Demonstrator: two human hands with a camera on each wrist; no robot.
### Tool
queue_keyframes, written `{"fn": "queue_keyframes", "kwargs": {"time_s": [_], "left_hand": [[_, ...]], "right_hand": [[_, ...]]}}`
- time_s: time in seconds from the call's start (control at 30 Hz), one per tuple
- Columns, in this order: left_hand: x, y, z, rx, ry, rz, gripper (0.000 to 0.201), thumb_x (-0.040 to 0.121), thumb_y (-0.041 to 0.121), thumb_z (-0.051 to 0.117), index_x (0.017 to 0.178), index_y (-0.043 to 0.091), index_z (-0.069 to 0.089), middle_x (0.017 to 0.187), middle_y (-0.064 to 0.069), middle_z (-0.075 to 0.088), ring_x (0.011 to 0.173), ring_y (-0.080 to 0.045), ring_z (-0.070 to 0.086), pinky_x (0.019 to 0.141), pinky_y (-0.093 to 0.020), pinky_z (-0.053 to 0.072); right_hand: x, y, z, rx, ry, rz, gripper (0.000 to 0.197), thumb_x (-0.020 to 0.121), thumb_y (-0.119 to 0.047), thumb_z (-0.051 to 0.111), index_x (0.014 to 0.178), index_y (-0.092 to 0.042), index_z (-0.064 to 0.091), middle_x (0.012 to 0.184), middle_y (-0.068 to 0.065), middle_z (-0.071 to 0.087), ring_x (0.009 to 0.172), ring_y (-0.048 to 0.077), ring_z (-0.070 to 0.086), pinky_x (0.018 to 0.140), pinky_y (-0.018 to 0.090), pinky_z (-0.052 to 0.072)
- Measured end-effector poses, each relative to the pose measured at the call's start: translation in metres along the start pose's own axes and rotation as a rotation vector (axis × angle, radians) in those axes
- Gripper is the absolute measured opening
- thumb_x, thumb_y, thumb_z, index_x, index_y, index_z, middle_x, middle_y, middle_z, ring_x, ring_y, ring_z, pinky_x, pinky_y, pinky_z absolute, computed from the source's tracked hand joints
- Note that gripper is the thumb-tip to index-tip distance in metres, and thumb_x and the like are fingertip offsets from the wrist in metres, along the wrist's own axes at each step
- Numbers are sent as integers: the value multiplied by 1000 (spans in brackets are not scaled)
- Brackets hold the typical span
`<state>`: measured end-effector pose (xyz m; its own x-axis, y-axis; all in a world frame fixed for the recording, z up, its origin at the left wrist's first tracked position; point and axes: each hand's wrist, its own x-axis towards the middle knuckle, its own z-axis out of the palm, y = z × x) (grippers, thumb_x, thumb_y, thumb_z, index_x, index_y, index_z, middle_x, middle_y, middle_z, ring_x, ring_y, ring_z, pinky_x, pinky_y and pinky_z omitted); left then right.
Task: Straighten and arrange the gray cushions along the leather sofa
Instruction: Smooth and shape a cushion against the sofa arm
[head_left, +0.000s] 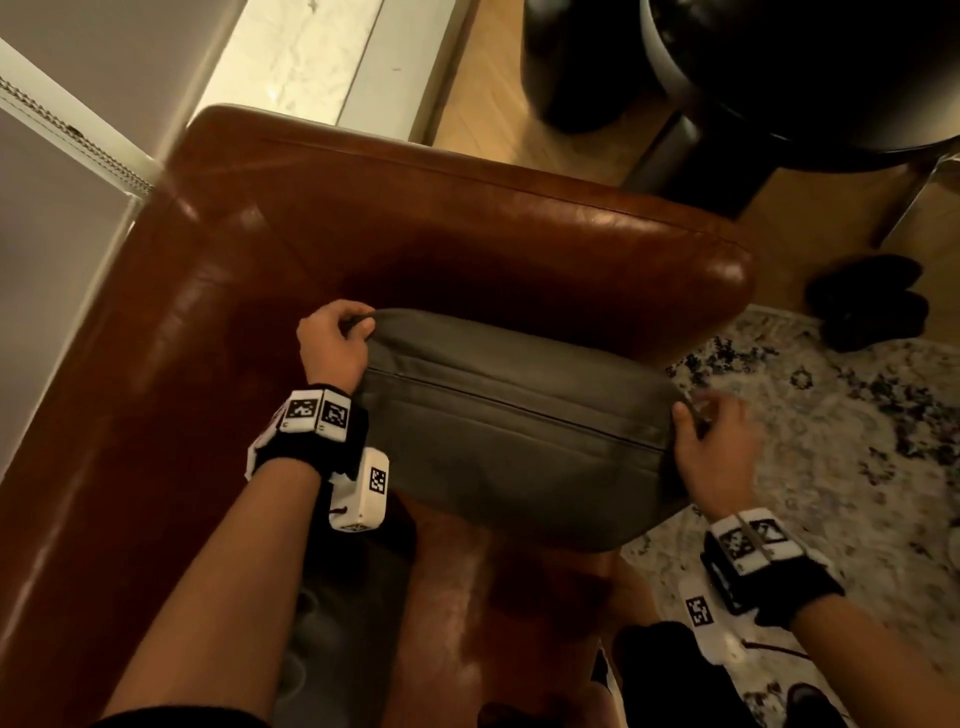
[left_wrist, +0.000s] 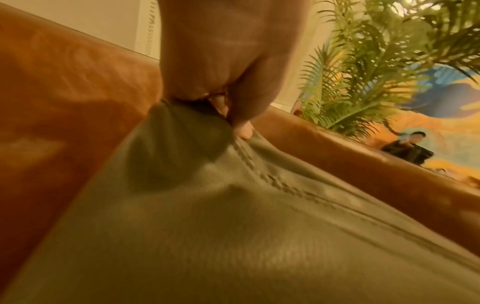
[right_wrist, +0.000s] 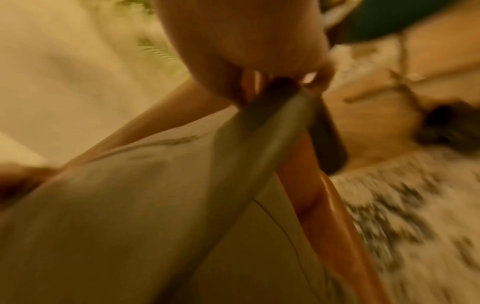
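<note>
A gray cushion with a seam along its top is held over the seat of the brown leather sofa, near the sofa's right arm. My left hand grips the cushion's upper left corner, fingers curled round bunched fabric. At the cushion's right end, my right hand pinches the other corner. The left wrist view shows the gray cushion filling the lower frame, with the sofa back behind it. The right wrist view is blurred.
A patterned light rug lies right of the sofa, with dark shoes at its edge. A dark round chair stands on the wooden floor behind the sofa arm. A green plant rises beyond the sofa back. A wall and window blind are at left.
</note>
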<state>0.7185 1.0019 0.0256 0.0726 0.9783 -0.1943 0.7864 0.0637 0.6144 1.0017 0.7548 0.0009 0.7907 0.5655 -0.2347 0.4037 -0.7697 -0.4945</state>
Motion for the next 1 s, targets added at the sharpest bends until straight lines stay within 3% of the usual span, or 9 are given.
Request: {"fn": "queue_keyframes", "kwargs": {"time_s": [0.1,0.23,0.47,0.53,0.57,0.67,0.8,0.9,1.0], "left_hand": [[-9,1,6,90,65,42,16,90,13,56,101,13,67,108,-9,65,110,-34,49,93,-48,39],[-24,3,10,117,123,101,18,92,13,52,105,11,65,109,-8,63,110,-31,45,91,-46,35],[-14,-8,6,51,103,226,15,90,8,54,97,9,66,97,-10,65,100,-30,47,87,-50,41],[-13,-9,4,47,95,236,16,91,11,53,100,9,66,100,-10,64,102,-30,48,88,-47,41],[-15,-11,2,38,106,230,18,91,13,53,103,8,66,103,-12,63,104,-31,49,90,-44,40],[-31,-26,-7,31,207,75,33,95,32,49,113,6,59,112,-16,57,109,-32,48,92,-39,37],[-47,-38,-18,18,64,-54,38,95,38,45,81,2,45,78,-16,54,78,-34,57,66,-37,37],[-28,-23,-25,-18,121,83,31,96,29,48,76,7,38,62,-1,43,59,-24,46,59,-34,31],[-16,-14,-20,-36,153,56,28,96,28,47,81,8,37,63,6,37,63,-21,44,59,-30,30]], "right_hand": [[-32,-49,9,-147,82,-303,47,93,-35,42,135,-14,40,140,12,43,133,30,34,106,52,19],[-76,-122,71,-231,-215,-565,62,95,-46,20,147,-12,19,156,3,16,145,22,7,112,57,-1],[-43,-34,62,-369,-165,-384,60,94,-54,9,148,-29,15,156,-4,12,145,23,7,115,49,-8],[-36,2,41,-362,-108,-221,58,95,-56,18,148,-35,8,157,-2,6,145,30,3,111,53,-14],[-36,11,31,-280,-121,-80,61,94,-57,24,148,-33,9,157,4,9,143,35,9,111,55,-5],[-39,17,18,170,-180,223,57,94,-46,38,134,-5,38,130,24,49,117,40,49,88,38,38],[-42,11,19,341,8,196,40,95,-39,41,88,0,48,70,7,48,71,29,51,55,28,35],[-39,2,4,364,128,39,29,97,-26,43,81,-1,44,64,0,40,56,14,38,51,9,33],[-33,-6,0,369,177,-11,25,97,-25,45,81,-6,42,64,-6,36,57,3,35,51,8,32]]}}
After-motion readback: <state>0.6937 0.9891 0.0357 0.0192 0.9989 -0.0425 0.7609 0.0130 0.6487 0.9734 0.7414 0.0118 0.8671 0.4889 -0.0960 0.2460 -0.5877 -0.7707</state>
